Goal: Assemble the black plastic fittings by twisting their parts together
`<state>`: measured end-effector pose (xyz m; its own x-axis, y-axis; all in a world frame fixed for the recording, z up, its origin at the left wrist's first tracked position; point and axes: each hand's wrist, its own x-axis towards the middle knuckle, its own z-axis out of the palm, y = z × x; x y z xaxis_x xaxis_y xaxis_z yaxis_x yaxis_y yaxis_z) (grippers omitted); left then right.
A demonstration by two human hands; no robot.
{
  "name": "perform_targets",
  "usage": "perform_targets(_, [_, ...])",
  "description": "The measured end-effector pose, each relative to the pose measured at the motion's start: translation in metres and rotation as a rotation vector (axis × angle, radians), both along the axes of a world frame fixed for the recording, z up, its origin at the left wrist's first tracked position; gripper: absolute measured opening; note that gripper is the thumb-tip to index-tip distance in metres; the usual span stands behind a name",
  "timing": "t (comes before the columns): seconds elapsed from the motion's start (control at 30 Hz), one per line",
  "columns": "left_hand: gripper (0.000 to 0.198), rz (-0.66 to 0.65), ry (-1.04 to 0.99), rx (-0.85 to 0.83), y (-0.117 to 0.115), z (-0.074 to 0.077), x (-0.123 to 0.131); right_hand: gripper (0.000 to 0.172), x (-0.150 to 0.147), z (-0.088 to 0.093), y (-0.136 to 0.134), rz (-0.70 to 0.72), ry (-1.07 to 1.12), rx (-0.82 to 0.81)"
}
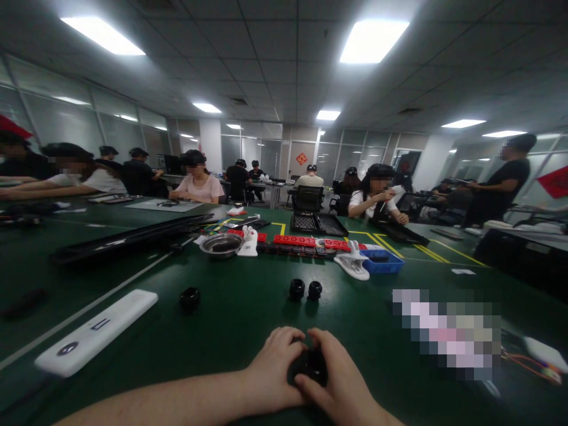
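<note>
Close to the front edge of the view, my left hand (279, 361) and my right hand (339, 376) both curl around a black round part (316, 362). It looks glossy with a dark hollow, and my fingers cover much of it. Farther out stand two similar black round parts, one (297, 289) beside the other (315, 290). A single black round part (190, 299) sits off to the left. What kind of part these are, I cannot tell.
A white power strip (97, 331) lies at left on the green table (239, 307). Beyond are a metal bowl (222, 245), white clamps (352, 261), red strips (295, 240) and a blue bin (382, 262). A blurred-out item (448, 334) lies right. Several people sit across the table.
</note>
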<state>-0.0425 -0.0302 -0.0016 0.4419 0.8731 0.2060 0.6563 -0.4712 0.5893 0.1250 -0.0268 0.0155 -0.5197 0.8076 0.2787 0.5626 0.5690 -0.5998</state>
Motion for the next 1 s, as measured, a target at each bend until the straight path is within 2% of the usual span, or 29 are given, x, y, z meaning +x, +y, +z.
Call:
perform_targets(0.17, [0.049,-0.016,0.017,-0.005,0.000,0.004,0.000,0.063,0.004,-0.001,-0.001,0.176,0.096,0.032])
perform_targets(0.33, [0.043,-0.020,0.039,-0.010,0.001,0.001,-0.002,0.065,0.004,-0.001,-0.001,0.013,0.030,-0.036])
perform_targets(0.53, [0.042,-0.007,-0.003,-0.029,0.000,0.004,-0.001,0.052,0.002,-0.003,0.005,-0.025,0.095,-0.151])
perform_targets(0.67, [0.037,0.053,-0.223,-0.117,0.003,0.004,0.001,0.035,0.000,0.002,0.010,-0.020,0.210,-0.067])
perform_targets(0.8, [0.041,0.051,-0.465,-0.156,0.006,0.002,0.001,0.041,0.000,0.005,0.012,0.077,0.276,-0.015])
perform_targets(0.87, [0.049,0.010,-0.557,-0.160,0.006,0.003,0.000,0.046,0.002,0.002,0.012,0.113,0.288,-0.040])
perform_targets(1.0, [0.058,-0.152,-0.797,-0.235,0.002,0.006,0.001,0.047,0.004,-0.004,0.013,0.121,0.338,-0.072])
